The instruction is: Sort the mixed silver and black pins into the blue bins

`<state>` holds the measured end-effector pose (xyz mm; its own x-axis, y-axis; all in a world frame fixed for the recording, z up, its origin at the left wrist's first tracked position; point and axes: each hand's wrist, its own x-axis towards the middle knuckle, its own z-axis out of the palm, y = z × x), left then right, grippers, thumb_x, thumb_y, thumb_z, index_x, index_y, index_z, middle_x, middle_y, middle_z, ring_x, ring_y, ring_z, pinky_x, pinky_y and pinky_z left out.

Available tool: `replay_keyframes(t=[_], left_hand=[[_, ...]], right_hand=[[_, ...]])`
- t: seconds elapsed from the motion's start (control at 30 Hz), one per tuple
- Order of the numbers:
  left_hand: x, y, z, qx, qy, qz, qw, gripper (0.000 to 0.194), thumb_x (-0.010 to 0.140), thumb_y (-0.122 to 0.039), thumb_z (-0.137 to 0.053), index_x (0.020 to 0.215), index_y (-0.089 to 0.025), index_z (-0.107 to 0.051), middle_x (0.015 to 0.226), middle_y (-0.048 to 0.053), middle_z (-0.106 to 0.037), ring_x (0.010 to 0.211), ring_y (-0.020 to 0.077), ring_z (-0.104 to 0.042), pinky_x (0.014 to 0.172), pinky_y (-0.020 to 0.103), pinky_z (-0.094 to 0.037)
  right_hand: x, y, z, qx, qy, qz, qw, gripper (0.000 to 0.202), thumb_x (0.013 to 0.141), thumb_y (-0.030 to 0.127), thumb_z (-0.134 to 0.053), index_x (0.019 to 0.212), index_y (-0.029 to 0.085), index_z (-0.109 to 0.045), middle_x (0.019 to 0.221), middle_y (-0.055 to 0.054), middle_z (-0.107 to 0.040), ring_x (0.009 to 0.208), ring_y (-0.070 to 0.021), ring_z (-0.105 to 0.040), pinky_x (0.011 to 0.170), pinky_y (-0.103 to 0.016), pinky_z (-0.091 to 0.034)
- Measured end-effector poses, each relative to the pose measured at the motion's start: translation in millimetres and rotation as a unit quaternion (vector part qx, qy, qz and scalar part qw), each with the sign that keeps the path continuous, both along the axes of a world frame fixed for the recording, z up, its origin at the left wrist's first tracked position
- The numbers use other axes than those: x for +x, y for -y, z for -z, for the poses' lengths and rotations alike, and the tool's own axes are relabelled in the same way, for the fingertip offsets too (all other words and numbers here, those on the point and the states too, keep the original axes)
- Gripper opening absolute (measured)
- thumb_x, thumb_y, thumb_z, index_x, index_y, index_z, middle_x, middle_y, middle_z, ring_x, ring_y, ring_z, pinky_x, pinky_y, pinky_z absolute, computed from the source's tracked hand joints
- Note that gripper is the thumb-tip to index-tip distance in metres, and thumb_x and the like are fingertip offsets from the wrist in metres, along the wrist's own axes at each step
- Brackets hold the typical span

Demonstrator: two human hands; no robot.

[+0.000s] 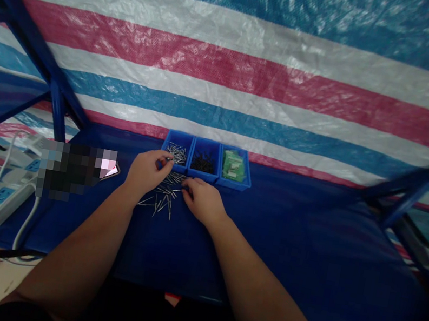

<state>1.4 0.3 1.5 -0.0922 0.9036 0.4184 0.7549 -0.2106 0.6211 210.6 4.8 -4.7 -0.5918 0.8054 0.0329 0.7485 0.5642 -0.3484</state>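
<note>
Three joined blue bins stand at the back of the blue table. Silver metal pins (177, 153) fill the left bin, dark small parts (203, 162) lie in the middle one, and green bags (234, 165) are in the right one. My left hand (147, 170) is at the front of the left bin, its fingers pinched on a small metal piece. A loose pile of thin metal pins (165, 196) lies on the table in front of the bins. At the pile's right edge, my right hand (202, 198) has its fingers curled together; what they hold is too small to name.
White power strips (2, 201) with cables lie at the left, beside a partly blurred dark area and a phone edge (111, 172). The blue table (285, 249) extends right. A striped plastic sheet (231, 59) hangs behind, between blue frame bars (56, 107).
</note>
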Motion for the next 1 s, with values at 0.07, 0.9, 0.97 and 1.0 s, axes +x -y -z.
replay_keyframes(t=[0.07,0.9,0.97,1.0], left_hand=[[1,1,-0.6,-0.005,-0.008,0.034,0.999,0.017,0.086,-0.027,-0.066,0.099,-0.021,-0.076,0.072,0.001,-0.068,0.06,0.0133,-0.057,0.061,0.028,-0.044],[6,4,-4.1,0.018,-0.016,0.194,0.981,0.013,0.095,-0.024,-0.056,0.09,-0.018,-0.067,0.079,0.002,-0.063,0.067,0.0128,-0.056,0.063,0.027,-0.044],[6,4,-5.6,0.056,0.008,0.14,0.989,0.013,0.095,-0.026,-0.057,0.092,-0.018,-0.067,0.081,0.002,-0.064,0.066,0.0125,-0.056,0.063,0.027,-0.045],[6,5,-5.9,0.075,0.022,0.106,0.991,0.013,0.095,-0.027,-0.058,0.093,-0.018,-0.067,0.081,0.002,-0.065,0.065,0.0122,-0.056,0.063,0.027,-0.045]], right_hand=[[-1,-1,0.5,-0.004,0.026,0.005,1.0,0.019,0.098,0.027,-0.052,0.109,0.023,-0.067,0.107,-0.005,-0.071,0.09,-0.0185,-0.067,0.074,-0.027,-0.045],[10,0,2.0,0.043,-0.158,0.058,0.985,0.016,0.101,0.028,-0.047,0.112,0.02,-0.056,0.092,-0.004,-0.07,0.086,-0.0182,-0.066,0.075,-0.027,-0.044],[12,0,0.9,0.04,-0.163,0.065,0.984,0.022,0.1,0.029,-0.051,0.118,0.019,-0.055,0.085,-0.002,-0.069,0.08,-0.0173,-0.065,0.07,-0.027,-0.042],[12,0,0.3,0.039,-0.155,0.066,0.985,0.022,0.099,0.029,-0.052,0.118,0.02,-0.056,0.083,-0.001,-0.068,0.078,-0.017,-0.064,0.069,-0.027,-0.041]])
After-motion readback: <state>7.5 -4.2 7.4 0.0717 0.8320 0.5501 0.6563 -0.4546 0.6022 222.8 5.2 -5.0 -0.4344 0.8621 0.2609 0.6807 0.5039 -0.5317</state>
